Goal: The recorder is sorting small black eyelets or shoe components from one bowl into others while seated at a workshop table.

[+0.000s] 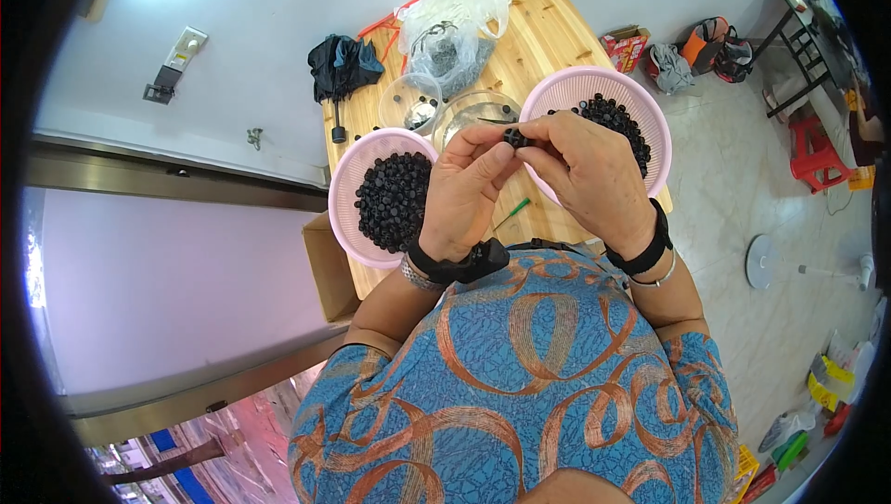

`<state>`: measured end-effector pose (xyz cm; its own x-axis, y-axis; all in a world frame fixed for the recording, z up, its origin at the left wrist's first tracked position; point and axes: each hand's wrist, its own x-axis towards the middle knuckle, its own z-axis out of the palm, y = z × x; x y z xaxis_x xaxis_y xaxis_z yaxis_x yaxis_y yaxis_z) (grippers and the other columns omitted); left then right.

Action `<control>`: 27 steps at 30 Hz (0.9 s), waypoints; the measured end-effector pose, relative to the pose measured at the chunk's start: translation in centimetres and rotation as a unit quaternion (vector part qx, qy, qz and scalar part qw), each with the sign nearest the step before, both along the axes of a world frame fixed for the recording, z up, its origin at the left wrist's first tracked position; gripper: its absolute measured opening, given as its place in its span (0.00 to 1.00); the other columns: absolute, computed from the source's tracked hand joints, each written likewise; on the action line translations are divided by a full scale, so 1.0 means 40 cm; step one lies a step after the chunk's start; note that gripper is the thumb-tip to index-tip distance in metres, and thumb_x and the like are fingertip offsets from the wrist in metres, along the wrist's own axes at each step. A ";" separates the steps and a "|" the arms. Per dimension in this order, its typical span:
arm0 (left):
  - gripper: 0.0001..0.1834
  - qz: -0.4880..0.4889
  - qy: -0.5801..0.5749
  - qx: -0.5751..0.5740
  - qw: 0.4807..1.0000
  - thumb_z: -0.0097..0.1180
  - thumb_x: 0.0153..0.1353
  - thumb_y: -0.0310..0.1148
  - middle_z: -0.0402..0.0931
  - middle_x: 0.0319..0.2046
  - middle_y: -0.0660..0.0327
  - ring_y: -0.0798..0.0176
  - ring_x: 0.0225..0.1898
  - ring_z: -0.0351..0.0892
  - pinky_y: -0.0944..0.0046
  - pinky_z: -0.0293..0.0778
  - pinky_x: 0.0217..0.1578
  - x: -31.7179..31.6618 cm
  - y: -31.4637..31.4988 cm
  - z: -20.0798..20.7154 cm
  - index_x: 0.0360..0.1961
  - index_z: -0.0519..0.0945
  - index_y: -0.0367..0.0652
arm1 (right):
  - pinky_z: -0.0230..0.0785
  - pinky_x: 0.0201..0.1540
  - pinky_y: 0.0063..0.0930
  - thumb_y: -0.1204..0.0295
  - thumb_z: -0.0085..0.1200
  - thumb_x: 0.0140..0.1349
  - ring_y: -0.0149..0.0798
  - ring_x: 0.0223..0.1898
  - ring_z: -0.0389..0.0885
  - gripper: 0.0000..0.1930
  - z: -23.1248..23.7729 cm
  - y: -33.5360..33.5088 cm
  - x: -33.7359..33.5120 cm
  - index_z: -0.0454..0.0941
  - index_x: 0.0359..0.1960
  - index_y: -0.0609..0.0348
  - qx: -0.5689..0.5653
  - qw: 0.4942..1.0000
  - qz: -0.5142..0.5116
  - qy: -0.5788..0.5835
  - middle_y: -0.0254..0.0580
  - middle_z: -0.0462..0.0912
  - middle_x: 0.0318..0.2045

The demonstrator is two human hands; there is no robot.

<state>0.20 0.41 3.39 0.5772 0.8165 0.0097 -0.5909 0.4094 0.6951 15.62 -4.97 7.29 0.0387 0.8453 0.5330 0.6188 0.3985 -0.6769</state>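
Note:
Over the wooden table, both hands meet at one small black round part. My left hand pinches it between thumb and fingers. From the other side, the fingertips of my right hand close on the same part. A thin dark pointed piece shows just beyond the fingers; whether it is held I cannot tell. Left of my left hand, a pink basket is filled with small black parts. Another pink basket, partly behind my right hand, holds more of them. A green-handled slim tool lies below the hands.
A clear round tub with a few black parts and a clear shallow dish stand beyond my hands. Plastic bags lie at the table's far end. A black folded umbrella is at the far left, a cardboard box beside the table.

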 end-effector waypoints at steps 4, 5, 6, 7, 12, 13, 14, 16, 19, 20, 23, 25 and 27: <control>0.10 0.026 0.056 0.047 0.997 0.49 0.59 0.21 0.75 0.42 0.55 0.64 0.43 0.76 0.66 0.74 0.47 0.002 -0.002 0.001 0.42 0.72 0.37 | 0.69 0.30 0.33 0.74 0.55 0.51 0.47 0.29 0.78 0.08 0.004 0.000 -0.002 0.73 0.32 0.62 0.005 1.000 -0.006 -0.013 0.47 0.77 0.28; 0.10 0.026 0.055 0.047 0.997 0.49 0.59 0.21 0.75 0.42 0.55 0.64 0.43 0.76 0.66 0.74 0.47 0.002 -0.001 -0.001 0.42 0.72 0.37 | 0.69 0.30 0.34 0.74 0.55 0.51 0.47 0.29 0.78 0.08 0.006 -0.002 -0.004 0.72 0.32 0.62 0.002 1.000 -0.012 -0.016 0.47 0.77 0.28; 0.10 0.025 0.057 0.054 0.997 0.49 0.59 0.21 0.75 0.43 0.54 0.64 0.43 0.76 0.66 0.73 0.47 0.001 -0.001 -0.003 0.42 0.72 0.37 | 0.69 0.30 0.34 0.74 0.55 0.51 0.47 0.29 0.78 0.08 0.007 -0.003 -0.004 0.72 0.32 0.62 0.002 1.000 -0.012 -0.016 0.47 0.77 0.28; 0.10 0.026 0.058 0.060 0.996 0.49 0.59 0.21 0.75 0.43 0.54 0.63 0.44 0.76 0.65 0.73 0.48 0.001 -0.001 -0.004 0.42 0.72 0.37 | 0.69 0.30 0.34 0.74 0.55 0.51 0.47 0.29 0.78 0.08 0.010 -0.004 -0.005 0.72 0.32 0.62 -0.015 1.000 -0.011 0.005 0.47 0.77 0.27; 0.09 0.031 0.054 0.053 0.997 0.50 0.59 0.22 0.75 0.43 0.54 0.65 0.43 0.75 0.66 0.72 0.48 0.002 -0.010 0.007 0.41 0.72 0.36 | 0.69 0.29 0.34 0.73 0.56 0.51 0.47 0.28 0.77 0.08 0.003 -0.006 0.000 0.72 0.31 0.61 -0.036 0.999 -0.003 0.033 0.46 0.77 0.26; 0.09 0.032 0.054 0.051 0.997 0.50 0.59 0.22 0.75 0.42 0.55 0.67 0.42 0.75 0.67 0.72 0.47 0.002 -0.011 0.009 0.41 0.73 0.35 | 0.69 0.29 0.34 0.73 0.56 0.51 0.47 0.28 0.77 0.08 0.004 -0.008 0.001 0.72 0.31 0.61 -0.042 0.999 -0.001 0.030 0.46 0.77 0.26; 0.09 0.033 0.053 0.051 0.997 0.50 0.59 0.22 0.75 0.42 0.55 0.67 0.42 0.75 0.67 0.72 0.47 0.001 -0.011 0.011 0.41 0.73 0.35 | 0.69 0.29 0.34 0.73 0.56 0.51 0.47 0.28 0.77 0.08 0.005 -0.009 0.001 0.72 0.31 0.61 -0.047 0.999 0.000 0.026 0.46 0.77 0.25; 0.10 0.025 0.068 0.045 0.996 0.50 0.59 0.22 0.75 0.42 0.55 0.66 0.43 0.75 0.68 0.73 0.46 0.000 -0.012 0.014 0.43 0.72 0.33 | 0.69 0.29 0.34 0.73 0.56 0.51 0.47 0.28 0.77 0.08 0.006 -0.011 -0.001 0.72 0.31 0.61 -0.038 0.999 0.001 0.017 0.46 0.77 0.25; 0.11 0.042 0.094 0.074 0.992 0.49 0.59 0.22 0.75 0.42 0.55 0.66 0.42 0.75 0.69 0.73 0.45 -0.004 -0.016 0.007 0.43 0.73 0.32 | 0.69 0.29 0.33 0.73 0.55 0.51 0.47 0.28 0.77 0.08 0.004 -0.013 -0.004 0.71 0.31 0.61 -0.020 1.000 0.001 -0.012 0.46 0.77 0.25; 0.11 0.042 0.093 0.074 0.992 0.49 0.59 0.22 0.75 0.42 0.55 0.66 0.42 0.75 0.69 0.73 0.45 -0.004 -0.018 0.006 0.43 0.73 0.32 | 0.69 0.29 0.33 0.73 0.55 0.52 0.47 0.28 0.77 0.08 0.004 -0.015 -0.006 0.71 0.32 0.61 -0.012 0.999 0.001 -0.032 0.46 0.77 0.25; 0.10 0.066 0.122 0.112 0.984 0.50 0.59 0.21 0.76 0.40 0.55 0.68 0.41 0.75 0.70 0.73 0.43 -0.004 -0.021 0.000 0.42 0.74 0.31 | 0.69 0.28 0.33 0.74 0.55 0.51 0.47 0.27 0.78 0.09 0.010 -0.018 -0.008 0.70 0.33 0.61 -0.021 0.999 -0.005 -0.039 0.46 0.77 0.24; 0.10 0.090 0.172 0.176 0.965 0.51 0.58 0.21 0.77 0.39 0.56 0.69 0.39 0.75 0.71 0.72 0.42 -0.005 -0.023 -0.006 0.41 0.75 0.32 | 0.69 0.27 0.33 0.75 0.56 0.51 0.47 0.27 0.78 0.09 0.023 -0.022 -0.009 0.70 0.33 0.62 -0.042 0.999 -0.001 -0.005 0.46 0.77 0.24; 0.10 0.088 0.162 0.178 0.967 0.51 0.58 0.21 0.76 0.39 0.57 0.69 0.39 0.75 0.71 0.72 0.43 -0.007 -0.023 -0.004 0.41 0.75 0.32 | 0.69 0.27 0.33 0.75 0.56 0.50 0.47 0.27 0.78 0.10 0.025 -0.021 -0.011 0.70 0.33 0.62 -0.065 0.998 0.002 0.027 0.46 0.77 0.25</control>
